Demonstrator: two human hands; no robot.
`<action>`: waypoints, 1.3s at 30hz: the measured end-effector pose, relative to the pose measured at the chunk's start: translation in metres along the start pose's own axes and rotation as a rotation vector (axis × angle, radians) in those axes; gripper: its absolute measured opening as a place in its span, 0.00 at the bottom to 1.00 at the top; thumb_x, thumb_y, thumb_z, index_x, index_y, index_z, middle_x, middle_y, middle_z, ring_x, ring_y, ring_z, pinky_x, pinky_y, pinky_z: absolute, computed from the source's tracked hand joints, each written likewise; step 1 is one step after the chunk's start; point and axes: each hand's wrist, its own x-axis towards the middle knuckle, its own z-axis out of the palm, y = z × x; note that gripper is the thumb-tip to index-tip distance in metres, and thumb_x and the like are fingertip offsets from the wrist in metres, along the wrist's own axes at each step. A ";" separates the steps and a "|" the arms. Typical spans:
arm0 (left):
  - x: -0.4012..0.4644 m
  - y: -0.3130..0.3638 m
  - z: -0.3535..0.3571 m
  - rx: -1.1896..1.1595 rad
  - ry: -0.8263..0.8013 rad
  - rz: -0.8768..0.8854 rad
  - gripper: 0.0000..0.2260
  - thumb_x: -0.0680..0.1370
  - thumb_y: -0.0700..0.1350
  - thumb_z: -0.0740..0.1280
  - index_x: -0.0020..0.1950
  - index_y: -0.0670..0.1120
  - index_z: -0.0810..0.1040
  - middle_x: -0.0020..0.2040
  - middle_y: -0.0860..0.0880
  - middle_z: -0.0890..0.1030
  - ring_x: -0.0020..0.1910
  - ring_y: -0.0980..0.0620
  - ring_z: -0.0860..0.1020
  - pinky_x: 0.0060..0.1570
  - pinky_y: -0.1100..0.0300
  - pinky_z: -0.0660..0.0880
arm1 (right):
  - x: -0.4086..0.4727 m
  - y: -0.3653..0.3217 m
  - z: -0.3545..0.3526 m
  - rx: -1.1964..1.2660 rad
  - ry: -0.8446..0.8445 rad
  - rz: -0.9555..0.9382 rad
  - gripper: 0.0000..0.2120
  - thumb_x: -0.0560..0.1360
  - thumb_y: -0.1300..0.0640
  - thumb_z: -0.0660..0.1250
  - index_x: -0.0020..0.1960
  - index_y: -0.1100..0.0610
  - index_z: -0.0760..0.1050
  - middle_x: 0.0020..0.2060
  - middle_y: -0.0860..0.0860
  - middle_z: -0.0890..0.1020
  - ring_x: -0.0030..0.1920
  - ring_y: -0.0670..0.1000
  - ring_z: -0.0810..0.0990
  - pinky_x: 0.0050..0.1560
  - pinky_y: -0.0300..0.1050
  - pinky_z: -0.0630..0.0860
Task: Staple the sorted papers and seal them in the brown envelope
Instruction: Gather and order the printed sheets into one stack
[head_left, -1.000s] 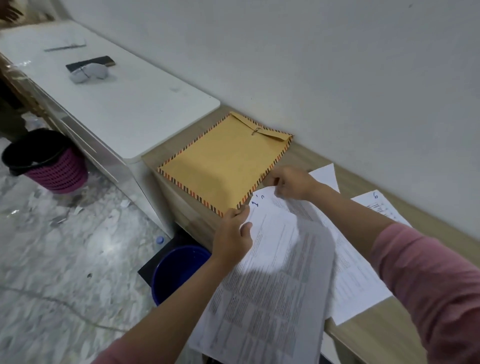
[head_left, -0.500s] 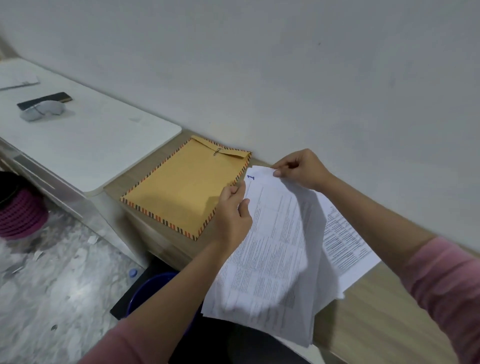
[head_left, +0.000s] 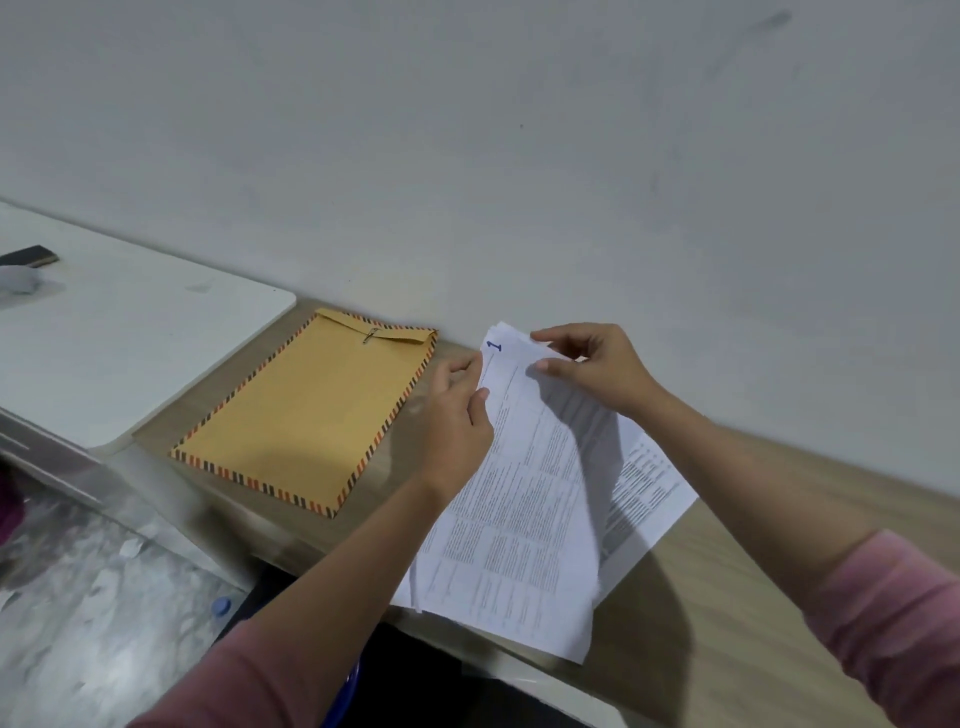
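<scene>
A stack of printed papers, its top sheet marked with a blue "1", is lifted at the far end above the wooden desk. My left hand pinches the stack's left edge near the top. My right hand grips the top edge of the stack. The brown envelope, edged with red and black stripes and its flap held by a paper clip, lies flat on the desk just left of my left hand. No stapler is in view.
A white table adjoins the desk on the left, with a dark flat object and a pale lump at its far end. The wall runs close behind the desk. A blue bin rim shows below the desk edge.
Both hands have gathered the loose sheets into one stack and raised its top end. The view has shifted right, so the bins on the left have dropped out of sight.
</scene>
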 end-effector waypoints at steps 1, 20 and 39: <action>0.000 0.000 0.002 0.016 -0.007 0.009 0.18 0.80 0.42 0.61 0.70 0.49 0.70 0.63 0.55 0.70 0.48 0.64 0.73 0.51 0.67 0.75 | -0.003 0.002 0.001 -0.007 0.001 -0.003 0.15 0.67 0.62 0.75 0.51 0.49 0.80 0.37 0.52 0.79 0.35 0.39 0.74 0.42 0.29 0.71; 0.010 0.004 0.016 -0.046 -0.120 -0.001 0.20 0.78 0.36 0.63 0.69 0.50 0.73 0.53 0.53 0.69 0.46 0.73 0.69 0.44 0.82 0.66 | -0.035 0.015 -0.004 0.162 0.090 0.075 0.17 0.71 0.66 0.70 0.54 0.48 0.79 0.41 0.48 0.80 0.34 0.43 0.75 0.45 0.36 0.75; -0.014 -0.039 0.012 0.110 -0.333 -0.245 0.19 0.77 0.40 0.64 0.65 0.56 0.74 0.61 0.58 0.77 0.59 0.55 0.76 0.60 0.50 0.75 | -0.064 0.042 0.037 -0.251 -0.028 0.217 0.15 0.73 0.60 0.68 0.59 0.53 0.77 0.44 0.48 0.79 0.35 0.40 0.74 0.41 0.30 0.71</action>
